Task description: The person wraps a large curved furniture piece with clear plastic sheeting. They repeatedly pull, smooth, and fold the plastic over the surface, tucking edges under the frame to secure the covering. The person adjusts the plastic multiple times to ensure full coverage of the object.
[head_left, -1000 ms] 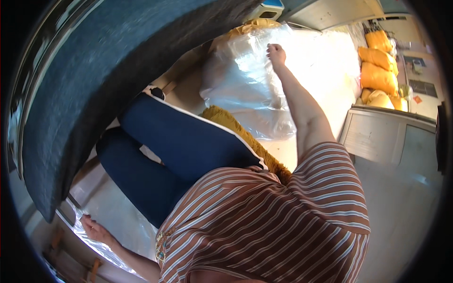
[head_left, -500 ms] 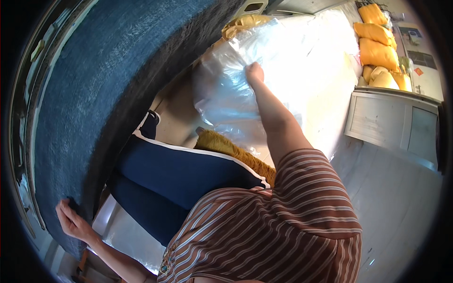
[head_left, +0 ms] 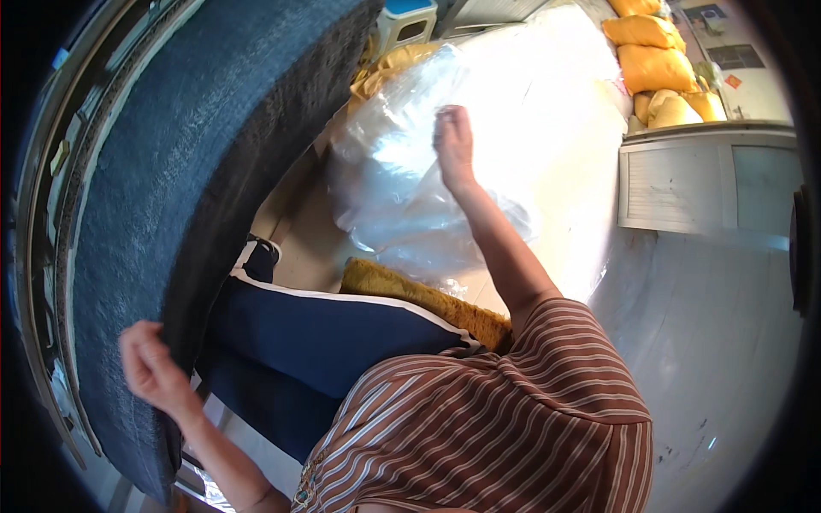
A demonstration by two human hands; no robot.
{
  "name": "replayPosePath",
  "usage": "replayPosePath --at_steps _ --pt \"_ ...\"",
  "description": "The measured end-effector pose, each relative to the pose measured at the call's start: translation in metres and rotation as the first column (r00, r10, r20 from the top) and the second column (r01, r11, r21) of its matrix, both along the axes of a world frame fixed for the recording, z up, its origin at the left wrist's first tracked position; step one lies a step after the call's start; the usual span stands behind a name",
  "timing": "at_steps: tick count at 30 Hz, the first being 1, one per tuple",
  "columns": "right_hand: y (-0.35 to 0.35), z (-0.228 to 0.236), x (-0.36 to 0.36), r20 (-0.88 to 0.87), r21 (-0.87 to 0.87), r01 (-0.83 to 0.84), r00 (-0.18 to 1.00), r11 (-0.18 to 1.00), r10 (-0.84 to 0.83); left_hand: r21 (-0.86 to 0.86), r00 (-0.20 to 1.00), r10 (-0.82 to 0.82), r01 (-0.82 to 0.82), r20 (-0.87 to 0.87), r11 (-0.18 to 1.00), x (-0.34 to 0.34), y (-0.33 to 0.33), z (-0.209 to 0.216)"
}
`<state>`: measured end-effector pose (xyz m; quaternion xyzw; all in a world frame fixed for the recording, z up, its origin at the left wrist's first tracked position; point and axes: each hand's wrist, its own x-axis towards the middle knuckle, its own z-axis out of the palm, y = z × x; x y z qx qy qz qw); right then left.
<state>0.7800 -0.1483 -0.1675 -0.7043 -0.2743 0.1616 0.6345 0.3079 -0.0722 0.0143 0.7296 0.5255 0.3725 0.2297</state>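
My left hand (head_left: 156,369) is over the edge of a blue plush cloth (head_left: 180,162) spread on the long surface at my left. Its fingers look loosely curled but are blurred, and nothing can be made out in them. My right arm reaches far forward. The right hand (head_left: 456,152) is raised above a large, crumpled clear plastic bag (head_left: 389,184), its fingers partly spread and smeared by motion, with nothing visible in them. The bag lies beyond my legs, its contents not clear through the glare.
A mustard fluffy cushion (head_left: 428,301) sits beside my leg. Yellow cloth (head_left: 389,73) and a pale stool with a blue top (head_left: 406,24) are behind the bag. Yellow stuffed sacks (head_left: 654,68) are stacked at the far right, near a grey cabinet (head_left: 676,184).
My right hand has lifted off the plastic bag, which it was touching. The left hand has risen slightly and moved right along the cloth's edge. The view has shifted a little.
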Motion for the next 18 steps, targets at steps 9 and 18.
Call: replayPosePath --at_steps 9,18 --pt "-0.009 0.136 -0.14 0.07 0.062 -0.616 0.787 0.785 0.613 -0.176 0.682 -0.289 0.526 0.672 0.832 0.189 -0.049 0.005" --pt "0.14 0.292 -0.099 0.372 0.548 -0.636 0.767 0.544 0.523 -0.629 0.742 -0.488 0.659 0.459 0.411 0.103 -0.056 0.013"
